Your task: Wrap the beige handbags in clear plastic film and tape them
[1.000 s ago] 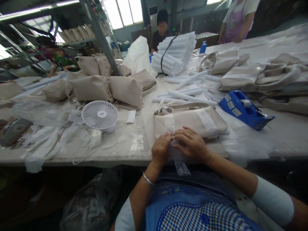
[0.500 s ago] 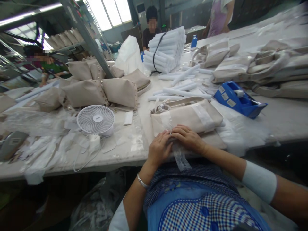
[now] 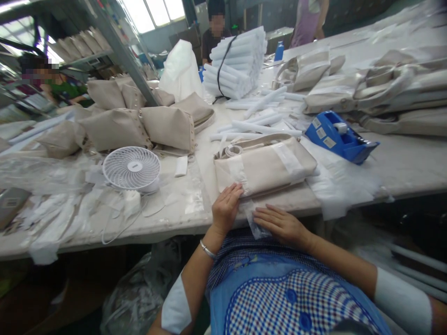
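Note:
A beige handbag (image 3: 265,167) lies on its side near the table's front edge, with white wrapping bands around it and a coiled strap on its left end. My left hand (image 3: 226,207) is closed at the bag's near left corner, fingertips on the white band; its thumb is hidden. My right hand (image 3: 284,225) is apart from the bag, at the table edge, its fingers stretched out side by side. Beside and partly under those fingers hangs a clear plastic bag (image 3: 256,225). To the right of the handbag stands a blue tape dispenser (image 3: 338,137).
A white fan (image 3: 132,167) stands left, with its cable over the front edge. Beige bags (image 3: 167,128) are piled behind it; more wrapped bags (image 3: 394,88) lie right. White rolls (image 3: 237,65) stand bundled at the back. Clear plastic sheets (image 3: 345,181) overhang the edge. Other people are beyond the table.
My right hand has come off the handbag, moving down and right to the table edge. My left hand stays at the bag's near left corner. The whole view has shifted slightly.

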Demonstrator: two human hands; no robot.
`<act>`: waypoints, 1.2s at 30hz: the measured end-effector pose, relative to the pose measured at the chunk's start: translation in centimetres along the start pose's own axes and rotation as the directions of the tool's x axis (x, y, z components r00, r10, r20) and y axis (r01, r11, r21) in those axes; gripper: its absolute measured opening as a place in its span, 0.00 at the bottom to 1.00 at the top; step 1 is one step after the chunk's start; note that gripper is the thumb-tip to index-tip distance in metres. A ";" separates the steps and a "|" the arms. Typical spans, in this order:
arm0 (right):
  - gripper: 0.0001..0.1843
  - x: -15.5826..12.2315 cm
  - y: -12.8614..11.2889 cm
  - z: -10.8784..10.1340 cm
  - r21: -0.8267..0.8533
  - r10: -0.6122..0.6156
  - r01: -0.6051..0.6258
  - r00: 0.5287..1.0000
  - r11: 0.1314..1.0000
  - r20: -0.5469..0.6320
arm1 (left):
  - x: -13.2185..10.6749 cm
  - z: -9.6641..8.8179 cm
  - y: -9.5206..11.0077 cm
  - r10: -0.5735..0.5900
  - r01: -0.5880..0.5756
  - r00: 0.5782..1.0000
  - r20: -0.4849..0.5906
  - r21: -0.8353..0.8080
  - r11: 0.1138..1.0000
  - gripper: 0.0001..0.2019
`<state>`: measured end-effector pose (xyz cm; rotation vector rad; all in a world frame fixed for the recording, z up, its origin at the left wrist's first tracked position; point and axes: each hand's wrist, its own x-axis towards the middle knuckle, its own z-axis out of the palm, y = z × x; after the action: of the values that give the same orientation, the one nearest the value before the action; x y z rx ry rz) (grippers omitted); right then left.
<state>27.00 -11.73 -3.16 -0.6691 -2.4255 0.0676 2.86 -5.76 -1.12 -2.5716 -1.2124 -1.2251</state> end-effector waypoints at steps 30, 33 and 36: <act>0.20 3.8 -2.2 0.2 0.168 0.042 -0.017 0.989 0.986 -0.144 | 0.7 0.6 0.5 -0.017 0.017 1.000 -0.021 0.026 1.000 0.14; 0.18 6.5 -0.7 -2.0 0.140 0.006 0.017 0.986 0.990 -0.167 | 0.7 0.8 1.0 -0.036 0.039 0.998 -0.050 0.059 0.997 0.11; 0.21 9.0 1.4 -3.5 0.144 0.038 -0.013 0.983 0.990 -0.178 | 0.6 0.7 1.4 -0.060 0.072 0.993 -0.100 0.123 0.990 0.09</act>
<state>23.52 -6.55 4.38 -0.6144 -2.2152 0.1810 4.48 -6.08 -0.84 -2.3728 -1.3203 -1.2254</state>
